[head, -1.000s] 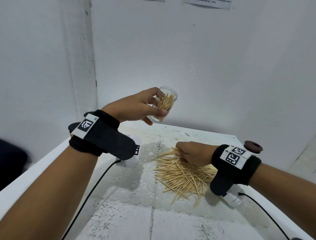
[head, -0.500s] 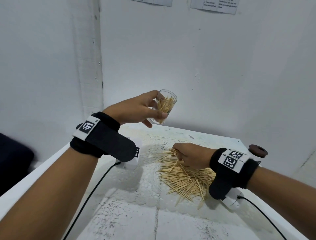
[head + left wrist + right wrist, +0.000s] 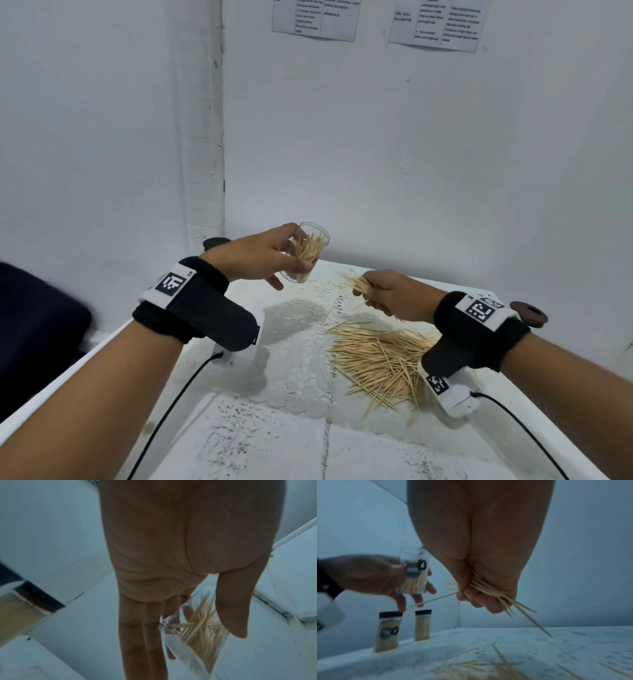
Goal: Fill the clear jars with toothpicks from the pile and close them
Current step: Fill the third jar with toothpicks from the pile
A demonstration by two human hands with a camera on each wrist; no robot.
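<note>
Two hands are busy: the right hand (image 3: 390, 294) has lifted a bunch (image 3: 356, 284) off the pile (image 3: 380, 363), while the left hand (image 3: 260, 260) is gripping the half-full jar (image 3: 310, 251) above the table (image 3: 274, 445), ready for filling.

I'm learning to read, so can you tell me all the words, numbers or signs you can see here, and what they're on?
Two paper sheets on the wall: printed words, too small and blurred to read.
Wristbands: black-and-white square code patterns, no words.
Held jar and capped jar: dark round logo stickers, too blurred to read.
Nothing here can be read.
</note>
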